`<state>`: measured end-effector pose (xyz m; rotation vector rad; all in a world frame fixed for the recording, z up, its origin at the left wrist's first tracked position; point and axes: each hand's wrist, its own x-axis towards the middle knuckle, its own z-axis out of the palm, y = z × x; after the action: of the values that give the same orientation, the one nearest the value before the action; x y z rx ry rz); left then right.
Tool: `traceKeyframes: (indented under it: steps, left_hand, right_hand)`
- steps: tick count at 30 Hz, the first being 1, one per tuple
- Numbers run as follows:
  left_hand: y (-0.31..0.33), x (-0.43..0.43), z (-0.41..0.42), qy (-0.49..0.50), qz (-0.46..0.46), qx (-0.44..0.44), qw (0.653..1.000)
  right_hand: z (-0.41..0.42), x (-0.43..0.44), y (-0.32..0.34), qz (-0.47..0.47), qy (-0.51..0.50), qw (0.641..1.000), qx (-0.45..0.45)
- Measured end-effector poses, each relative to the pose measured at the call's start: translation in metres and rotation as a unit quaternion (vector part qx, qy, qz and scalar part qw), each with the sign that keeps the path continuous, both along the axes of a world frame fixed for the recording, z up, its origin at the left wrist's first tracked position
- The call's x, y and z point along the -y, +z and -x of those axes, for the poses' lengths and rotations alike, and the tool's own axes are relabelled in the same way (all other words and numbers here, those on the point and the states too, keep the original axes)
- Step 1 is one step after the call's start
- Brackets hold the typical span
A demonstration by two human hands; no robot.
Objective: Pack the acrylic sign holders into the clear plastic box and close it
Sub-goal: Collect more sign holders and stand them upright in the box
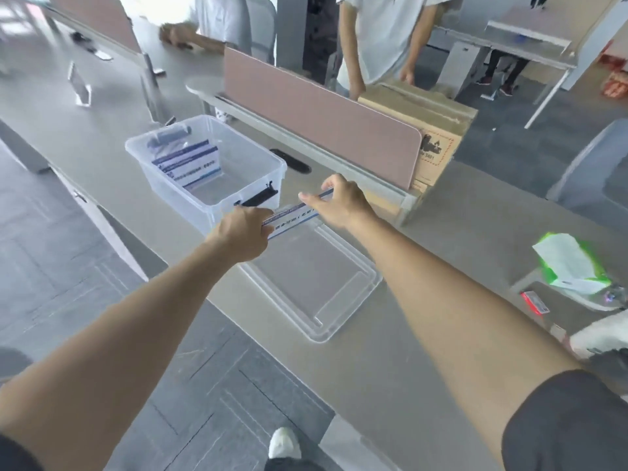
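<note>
Both hands pinch one sign holder (295, 214) by its ends, left hand (243, 232), right hand (343, 202); its long axis runs between them, the open box (268, 158) just left, nearer the left hand

Beside the clear plastic box (207, 164), the left hand (243, 232) covers one end of the sign holder (294, 212); its print is too blurred to read. Beyond the box, two people are cut off by the top edge.

Lid (316, 283) right of box (210, 164)
</note>
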<state>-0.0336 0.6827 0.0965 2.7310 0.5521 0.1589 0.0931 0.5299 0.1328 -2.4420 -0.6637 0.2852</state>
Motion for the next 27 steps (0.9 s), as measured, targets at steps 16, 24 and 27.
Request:
traceKeyframes:
  steps: [16,24,27]
  left_hand:
    - [-0.003,-0.187,-0.023,0.125,0.004,0.065,0.990]
    - [-0.014,-0.305,-0.057,0.059,0.045,0.071,0.995]
    - [-0.018,-0.333,-0.074,0.029,0.063,0.060,0.996]
  right_hand:
    - [-0.050,-0.216,-0.004,-0.016,0.090,0.996,0.014]
    - [-0.065,-0.319,-0.004,-0.027,0.023,0.999,0.020]
    - [-0.077,-0.341,-0.010,-0.025,-0.008,0.999,0.022]
